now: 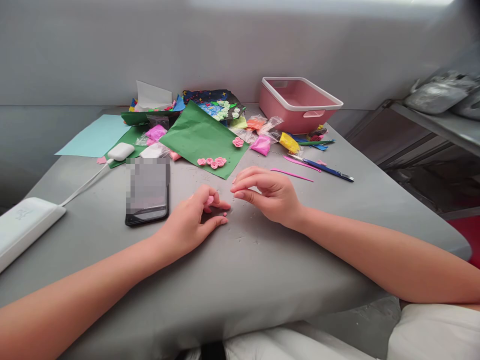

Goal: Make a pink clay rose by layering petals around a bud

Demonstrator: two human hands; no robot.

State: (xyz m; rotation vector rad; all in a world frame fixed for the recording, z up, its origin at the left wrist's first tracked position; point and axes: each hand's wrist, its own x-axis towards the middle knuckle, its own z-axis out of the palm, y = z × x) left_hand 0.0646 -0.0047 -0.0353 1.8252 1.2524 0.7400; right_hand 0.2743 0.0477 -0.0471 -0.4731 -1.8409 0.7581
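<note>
My left hand (200,215) rests on the grey table with a lump of pink clay (209,200) held against the palm by its curled fingers. Its thumb and index finger are apart, with a tiny pink clay ball (224,214) on the table by their tips. To the right, my right hand (267,194) hovers with thumb and fingertips close together; anything between them is too small to make out. Another small pink bit (255,214) lies below it. Pink clay roses (220,161) sit on a green sheet (204,135) beyond the hands.
A black phone (148,192) lies left of my left hand, and a white power bank (28,225) is cabled to a white case (121,151). Clay packets (260,144), a pink basket (300,112), a blue-handled knife (326,169) and pink tools (291,175) lie farther back.
</note>
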